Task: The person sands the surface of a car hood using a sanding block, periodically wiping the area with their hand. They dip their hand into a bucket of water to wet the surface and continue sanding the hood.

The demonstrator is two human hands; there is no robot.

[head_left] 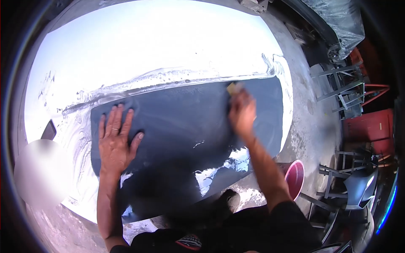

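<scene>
My left hand [116, 145] lies flat with fingers spread on the left part of a smooth dark grey panel [181, 114]. A ring shows on one of its fingers. Toward the panel's upper right, my right hand [242, 111] is closed around a small yellowish block [231, 88] held against the surface. Motion smears this hand, and its fingers cover most of the block. Wet, bright reflections show on the panel's lower part, where a dark shadow also falls.
Around the panel spreads a bright white surface [147, 38] with grey streaks along the seam. A small dark flat object [50, 130] lies at left. A pink bucket [294, 180] stands on the concrete floor at right, near metal stands [344, 90] and a red box [369, 131].
</scene>
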